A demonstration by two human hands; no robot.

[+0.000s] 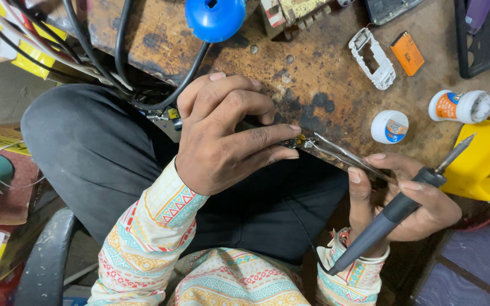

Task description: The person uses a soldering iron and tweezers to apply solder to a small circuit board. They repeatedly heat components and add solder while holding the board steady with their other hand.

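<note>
Honestly, with our left hand (228,136) pinching the small circuit board (297,142) at the table (313,85) edge and our right hand (409,198) gripping both tweezers (341,154) and soldering iron (395,212), we judged the iron's tip could slip and burn fingers.

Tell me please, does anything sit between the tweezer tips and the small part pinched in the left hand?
Nothing visible does: the tweezers, held in the right hand alongside a soldering iron, reach the small part at the left hand fingertips.
</note>
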